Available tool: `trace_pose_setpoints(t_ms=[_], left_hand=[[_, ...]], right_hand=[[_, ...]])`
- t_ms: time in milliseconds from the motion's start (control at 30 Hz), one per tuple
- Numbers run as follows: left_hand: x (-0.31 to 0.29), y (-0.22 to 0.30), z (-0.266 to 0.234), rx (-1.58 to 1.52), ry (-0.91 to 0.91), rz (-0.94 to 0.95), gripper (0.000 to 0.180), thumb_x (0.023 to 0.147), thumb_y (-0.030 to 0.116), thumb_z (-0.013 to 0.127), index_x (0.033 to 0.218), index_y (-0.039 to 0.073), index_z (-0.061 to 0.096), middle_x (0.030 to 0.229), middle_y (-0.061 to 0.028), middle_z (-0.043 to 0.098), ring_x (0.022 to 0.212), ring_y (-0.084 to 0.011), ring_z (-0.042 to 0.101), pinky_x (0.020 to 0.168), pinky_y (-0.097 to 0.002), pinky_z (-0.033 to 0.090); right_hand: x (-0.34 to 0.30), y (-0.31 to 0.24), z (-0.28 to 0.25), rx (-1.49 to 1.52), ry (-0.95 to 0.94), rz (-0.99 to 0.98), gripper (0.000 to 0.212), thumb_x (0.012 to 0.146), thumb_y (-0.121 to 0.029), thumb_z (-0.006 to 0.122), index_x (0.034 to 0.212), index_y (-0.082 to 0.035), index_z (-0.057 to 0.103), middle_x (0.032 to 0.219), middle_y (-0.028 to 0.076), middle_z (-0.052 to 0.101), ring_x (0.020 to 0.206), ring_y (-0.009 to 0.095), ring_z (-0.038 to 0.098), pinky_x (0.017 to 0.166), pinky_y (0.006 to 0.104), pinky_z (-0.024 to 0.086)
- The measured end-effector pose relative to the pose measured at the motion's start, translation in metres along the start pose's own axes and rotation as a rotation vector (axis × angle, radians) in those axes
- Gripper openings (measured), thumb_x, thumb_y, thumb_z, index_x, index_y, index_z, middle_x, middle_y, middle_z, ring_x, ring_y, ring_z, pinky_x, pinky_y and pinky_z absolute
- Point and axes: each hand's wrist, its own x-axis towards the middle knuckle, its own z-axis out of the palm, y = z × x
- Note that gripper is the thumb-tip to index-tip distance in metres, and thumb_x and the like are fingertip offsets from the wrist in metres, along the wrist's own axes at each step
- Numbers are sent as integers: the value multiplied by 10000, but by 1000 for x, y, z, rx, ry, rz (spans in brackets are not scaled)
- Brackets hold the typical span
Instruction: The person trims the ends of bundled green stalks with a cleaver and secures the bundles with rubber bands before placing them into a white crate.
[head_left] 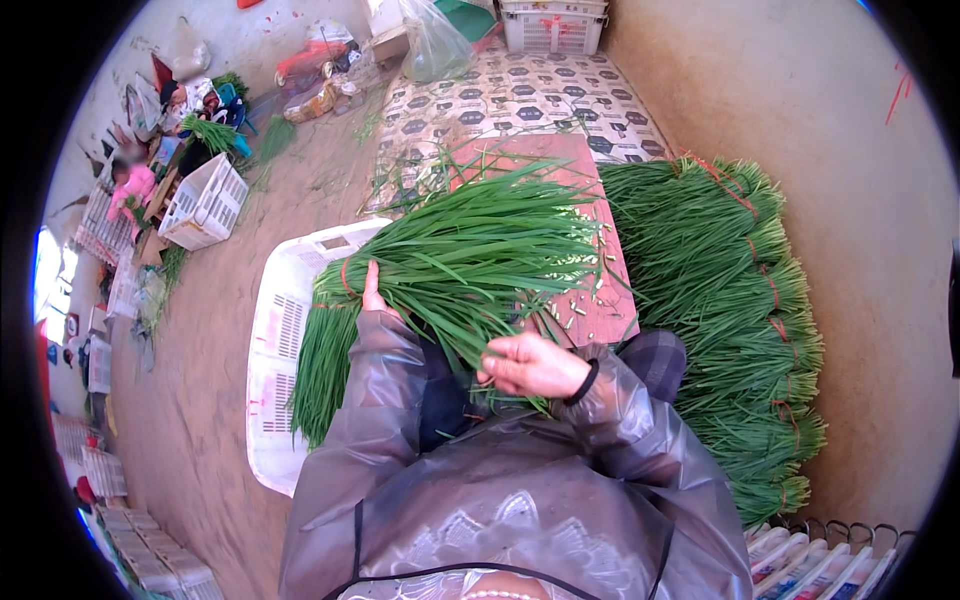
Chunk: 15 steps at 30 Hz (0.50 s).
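A large bunch of Chinese chives lies across my lap, its base end to the left and its leaf tips spread to the right. Around the base runs an orange-red band. Beside that band my left hand grips the bunch; the thumb shows and the other fingers are hidden behind the leaves. My right hand is closed in a pinch on a few chive blades at the near edge of the bunch. A pink board sits under the leaves, scattered with short cut pieces.
A white plastic crate with more chives stands at my left. Along the wall on the right, banded chive bunches are stacked. Patterned sheeting covers the floor ahead. Two people work far left near another white crate.
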Motion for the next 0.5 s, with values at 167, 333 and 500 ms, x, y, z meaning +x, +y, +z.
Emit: trace_pose_setpoints(t_ms=[167, 333, 500], left_hand=[[10, 2, -12, 4, 13, 47, 615, 905, 441, 669, 1372, 74, 512, 1367, -144, 568, 1249, -370, 538, 1087, -590, 394], [19, 0, -19, -77, -16, 9, 628, 921, 454, 639, 1392, 67, 490, 1407, -167, 531, 1298, -391, 491, 1117, -595, 346], [17, -3, -15, -88, -26, 21, 633, 908, 459, 659, 1386, 76, 498, 1391, -152, 548, 1280, -388, 507, 1108, -592, 361]], right_hand=[[-44, -35, 10, -80, -302, 47, 280, 1058, -266, 438, 937, -51, 570, 613, -40, 488, 528, 32, 432, 472, 216, 351], [-68, -23, -9, -74, -248, 66, 222, 990, -145, 584, 1131, 16, 646, 727, 26, 636, 684, 90, 627, 609, 259, 499], [-51, -5, -4, -1044, 203, 111, 323, 906, -304, 636, 1083, -37, 680, 833, 161, 708, 784, 310, 702, 695, 426, 531]])
